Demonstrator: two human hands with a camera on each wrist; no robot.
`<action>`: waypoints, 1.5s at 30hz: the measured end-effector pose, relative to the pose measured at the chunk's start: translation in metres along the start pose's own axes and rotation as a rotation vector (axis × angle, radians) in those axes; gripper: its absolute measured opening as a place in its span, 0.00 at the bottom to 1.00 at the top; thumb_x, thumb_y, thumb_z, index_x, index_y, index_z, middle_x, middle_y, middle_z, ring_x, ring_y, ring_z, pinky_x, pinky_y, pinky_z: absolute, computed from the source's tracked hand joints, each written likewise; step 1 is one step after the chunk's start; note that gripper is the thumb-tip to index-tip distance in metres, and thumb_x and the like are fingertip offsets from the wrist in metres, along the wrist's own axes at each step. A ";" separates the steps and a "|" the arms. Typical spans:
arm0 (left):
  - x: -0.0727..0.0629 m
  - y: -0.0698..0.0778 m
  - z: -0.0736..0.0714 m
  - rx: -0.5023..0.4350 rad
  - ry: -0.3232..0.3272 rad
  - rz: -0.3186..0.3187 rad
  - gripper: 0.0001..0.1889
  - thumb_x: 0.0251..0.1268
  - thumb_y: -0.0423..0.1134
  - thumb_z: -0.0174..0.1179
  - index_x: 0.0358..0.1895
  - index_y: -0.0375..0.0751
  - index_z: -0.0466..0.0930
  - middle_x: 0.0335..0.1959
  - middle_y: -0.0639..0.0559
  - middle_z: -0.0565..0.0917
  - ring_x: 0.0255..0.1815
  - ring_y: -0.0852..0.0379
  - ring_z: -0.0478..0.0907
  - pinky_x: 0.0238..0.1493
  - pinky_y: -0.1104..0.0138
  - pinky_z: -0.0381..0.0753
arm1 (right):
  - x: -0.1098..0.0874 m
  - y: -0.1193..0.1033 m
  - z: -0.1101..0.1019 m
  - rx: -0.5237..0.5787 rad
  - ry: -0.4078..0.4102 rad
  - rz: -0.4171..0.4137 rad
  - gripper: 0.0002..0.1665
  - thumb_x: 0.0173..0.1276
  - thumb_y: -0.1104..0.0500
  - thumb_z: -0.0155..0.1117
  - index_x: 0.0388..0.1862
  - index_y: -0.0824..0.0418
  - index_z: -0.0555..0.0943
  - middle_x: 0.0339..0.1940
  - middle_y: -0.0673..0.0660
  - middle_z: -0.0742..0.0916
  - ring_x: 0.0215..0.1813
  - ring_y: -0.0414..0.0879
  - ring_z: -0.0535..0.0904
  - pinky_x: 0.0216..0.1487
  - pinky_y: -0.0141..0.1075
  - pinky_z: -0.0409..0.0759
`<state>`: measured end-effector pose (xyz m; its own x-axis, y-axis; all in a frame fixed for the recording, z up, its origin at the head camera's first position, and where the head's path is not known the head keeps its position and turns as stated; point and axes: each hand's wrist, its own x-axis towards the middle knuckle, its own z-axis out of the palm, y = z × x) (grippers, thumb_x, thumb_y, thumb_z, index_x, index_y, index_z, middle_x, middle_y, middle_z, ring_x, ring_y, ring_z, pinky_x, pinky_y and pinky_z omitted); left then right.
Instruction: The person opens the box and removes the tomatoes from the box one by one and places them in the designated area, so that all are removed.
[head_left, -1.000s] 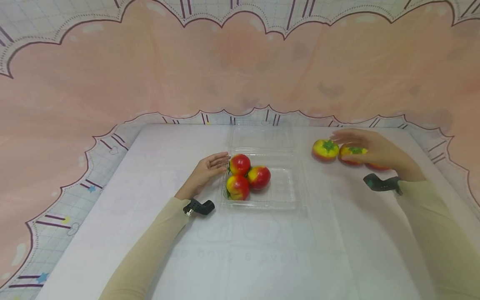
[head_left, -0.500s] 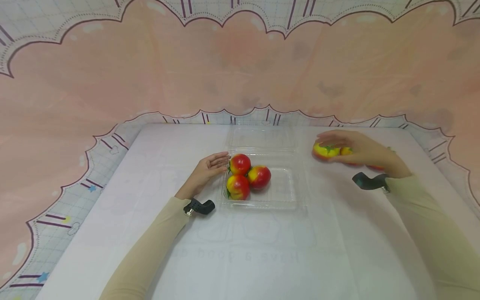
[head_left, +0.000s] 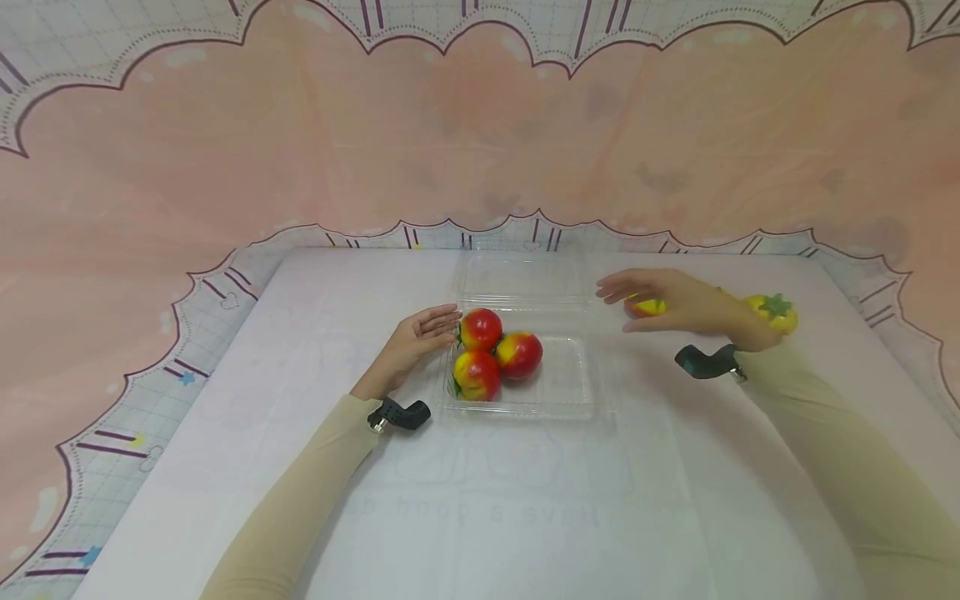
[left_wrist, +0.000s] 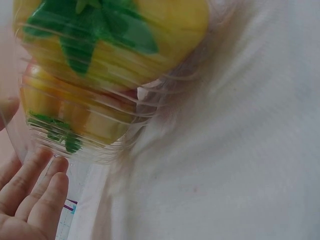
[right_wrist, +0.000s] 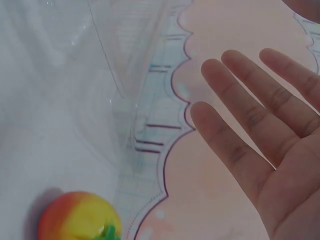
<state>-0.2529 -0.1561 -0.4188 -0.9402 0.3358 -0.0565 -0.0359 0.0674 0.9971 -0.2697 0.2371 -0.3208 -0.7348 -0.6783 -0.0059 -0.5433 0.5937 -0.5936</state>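
Right grip (head_left: pixel 678 304) wide, yellow-red fruit (head_left: pixel 649 307) below it; left grip (head_left: pixel 412 340) relaxed, beside clear box (head_left: pixel 567 367).

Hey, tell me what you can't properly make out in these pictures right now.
Head view: the left loose fruit, partly covered by the right hand; above its back, only a yellow sliver shows.
Head view: large pale print, too faint to read.
Left wrist view: upper fruit, cut off by the top edge.
Right wrist view: thumb, cropped at the corner.
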 end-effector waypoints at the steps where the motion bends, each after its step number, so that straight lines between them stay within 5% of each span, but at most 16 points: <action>1: 0.000 0.000 0.000 0.000 0.000 -0.001 0.28 0.65 0.28 0.54 0.69 0.33 0.59 0.69 0.37 0.67 0.70 0.44 0.63 0.61 0.72 0.72 | 0.002 -0.001 0.001 0.009 -0.009 0.002 0.32 0.60 0.52 0.68 0.64 0.49 0.71 0.58 0.47 0.82 0.57 0.39 0.78 0.60 0.34 0.78; 9: -0.001 0.000 0.000 -0.008 0.006 0.005 0.28 0.65 0.27 0.53 0.68 0.32 0.59 0.68 0.36 0.67 0.70 0.44 0.64 0.58 0.75 0.74 | 0.017 -0.007 0.008 0.066 -0.077 -0.102 0.34 0.61 0.60 0.67 0.66 0.59 0.68 0.60 0.59 0.80 0.60 0.53 0.77 0.60 0.50 0.77; 18: -0.001 0.000 0.001 -0.018 0.003 0.005 0.28 0.65 0.26 0.53 0.69 0.32 0.59 0.69 0.36 0.66 0.70 0.44 0.64 0.56 0.77 0.75 | 0.033 -0.005 0.018 0.101 -0.113 -0.170 0.33 0.61 0.62 0.66 0.65 0.64 0.68 0.58 0.62 0.81 0.58 0.56 0.78 0.59 0.46 0.78; 28: -0.001 0.001 0.002 -0.005 0.003 0.001 0.28 0.66 0.27 0.53 0.69 0.32 0.58 0.69 0.37 0.66 0.70 0.44 0.63 0.60 0.73 0.73 | 0.050 -0.007 0.022 0.207 -0.170 -0.092 0.32 0.63 0.61 0.65 0.65 0.65 0.68 0.60 0.65 0.79 0.60 0.61 0.76 0.59 0.45 0.78; 45: 0.000 -0.001 0.001 0.005 0.007 0.011 0.28 0.66 0.27 0.52 0.69 0.32 0.58 0.69 0.35 0.65 0.70 0.43 0.63 0.59 0.73 0.73 | 0.072 -0.008 0.046 0.316 -0.192 0.065 0.28 0.64 0.57 0.64 0.60 0.66 0.72 0.59 0.66 0.79 0.59 0.55 0.79 0.58 0.44 0.79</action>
<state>-0.2522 -0.1552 -0.4194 -0.9429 0.3299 -0.0453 -0.0241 0.0683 0.9974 -0.2999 0.1636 -0.3536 -0.6576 -0.7303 -0.1849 -0.3239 0.4957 -0.8058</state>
